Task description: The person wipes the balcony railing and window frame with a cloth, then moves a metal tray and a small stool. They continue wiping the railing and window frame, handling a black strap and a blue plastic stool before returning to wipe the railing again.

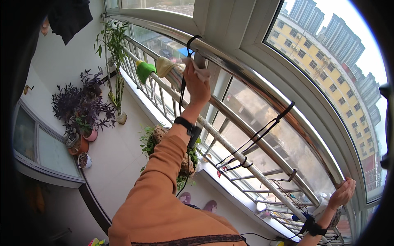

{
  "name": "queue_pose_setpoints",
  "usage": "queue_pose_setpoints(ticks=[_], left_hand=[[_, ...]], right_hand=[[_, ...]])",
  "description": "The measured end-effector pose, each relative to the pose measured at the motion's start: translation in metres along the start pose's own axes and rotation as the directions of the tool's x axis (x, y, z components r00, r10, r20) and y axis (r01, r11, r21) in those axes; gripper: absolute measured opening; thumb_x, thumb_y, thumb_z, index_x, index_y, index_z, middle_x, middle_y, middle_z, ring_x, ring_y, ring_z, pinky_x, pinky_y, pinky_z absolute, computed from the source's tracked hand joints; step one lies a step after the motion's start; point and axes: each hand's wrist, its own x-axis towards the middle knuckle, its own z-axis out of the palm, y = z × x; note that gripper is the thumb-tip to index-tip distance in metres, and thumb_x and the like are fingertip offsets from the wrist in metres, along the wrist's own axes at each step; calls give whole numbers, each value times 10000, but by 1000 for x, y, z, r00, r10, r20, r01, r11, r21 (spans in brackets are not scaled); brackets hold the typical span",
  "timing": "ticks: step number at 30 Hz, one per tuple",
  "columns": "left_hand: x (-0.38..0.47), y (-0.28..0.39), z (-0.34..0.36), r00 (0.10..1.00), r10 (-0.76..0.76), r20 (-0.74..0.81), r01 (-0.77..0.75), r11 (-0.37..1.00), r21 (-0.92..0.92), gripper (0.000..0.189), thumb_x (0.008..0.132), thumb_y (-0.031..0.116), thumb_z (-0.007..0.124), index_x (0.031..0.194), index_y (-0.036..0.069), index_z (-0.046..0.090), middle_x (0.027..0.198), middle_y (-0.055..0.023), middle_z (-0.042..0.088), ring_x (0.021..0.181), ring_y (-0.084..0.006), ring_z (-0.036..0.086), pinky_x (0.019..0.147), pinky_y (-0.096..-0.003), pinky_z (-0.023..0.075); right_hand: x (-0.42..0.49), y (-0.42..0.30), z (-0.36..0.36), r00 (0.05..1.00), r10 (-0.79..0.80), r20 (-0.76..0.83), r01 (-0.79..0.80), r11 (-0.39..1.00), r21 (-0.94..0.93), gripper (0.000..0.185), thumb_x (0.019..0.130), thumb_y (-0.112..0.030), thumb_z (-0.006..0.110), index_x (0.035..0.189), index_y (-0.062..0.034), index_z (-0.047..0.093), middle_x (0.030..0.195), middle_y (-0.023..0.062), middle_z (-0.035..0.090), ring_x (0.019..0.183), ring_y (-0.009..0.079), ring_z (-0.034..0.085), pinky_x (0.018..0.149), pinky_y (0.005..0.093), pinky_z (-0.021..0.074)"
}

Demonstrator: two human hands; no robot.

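Observation:
My left hand grips a pale cloth against the short metal post under the top handrail. A black cord loops over the rail right beside it. My right hand rests with its fingers curled round the shiny metal handrail, farther along to the right. Black straps are on both wrists. Below the handrail run a second metal rail and a speckled pole. Another black cord ties the pole to the handrail.
A green cloth and a striped cloth hang on the pole. Wire hangers dangle at the right. A leafy planter stands under my left arm. Purple plants and a bamboo plant stand farther left. Windows back the railing.

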Motion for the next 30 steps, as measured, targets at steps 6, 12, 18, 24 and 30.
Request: queue_pose_setpoints(ticks=[6, 12, 18, 24, 30], left_hand=[[-2, 1, -26, 987, -102, 123, 97, 994, 44, 547, 715, 172, 701, 1144, -47, 444, 1087, -227, 497, 1041, -400, 458, 914, -467, 350], [74, -1, -10, 876, -281, 393, 447, 780, -437, 524, 653, 231, 781, 997, -49, 502, 880, -185, 569, 816, -331, 556, 742, -380, 445], [2, 11, -23, 964, -188, 187, 193, 981, -6, 567, 774, 132, 620, 1241, -63, 365, 1111, -241, 449, 1048, -414, 398, 912, -478, 321], [-68, 24, -76, 941, -168, 295, 252, 928, -275, 210, 872, 55, 433, 1066, 7, 499, 1017, -164, 501, 919, -258, 505, 760, -332, 432], [-20, 11, -44, 848, 196, 492, -162, 980, -113, 226, 733, 52, 537, 959, 59, 552, 958, -108, 538, 917, -296, 503, 822, -408, 374]], right_hand=[[-1, -1, 2, 1000, 5, -27, -5, 1000, 19, 322, 930, -225, 288, 833, -20, 516, 807, 132, 496, 792, 314, 511, 712, 389, 385], [-2, 2, 4, 999, 23, -27, -24, 1000, -19, 329, 933, -228, 295, 834, -21, 530, 802, 128, 503, 791, 308, 515, 703, 387, 391], [-3, 2, 5, 999, 19, -28, -19, 1000, -11, 329, 933, -215, 283, 845, -14, 529, 802, 131, 494, 781, 318, 507, 701, 393, 390], [-1, 2, 3, 1000, 3, -16, -3, 1000, 32, 318, 928, -211, 282, 832, -16, 514, 765, 131, 459, 745, 313, 490, 691, 396, 381], [-1, 3, 1, 1000, 11, -3, -11, 1000, 22, 303, 914, -205, 313, 844, -18, 540, 776, 140, 496, 778, 324, 503, 724, 409, 383]])
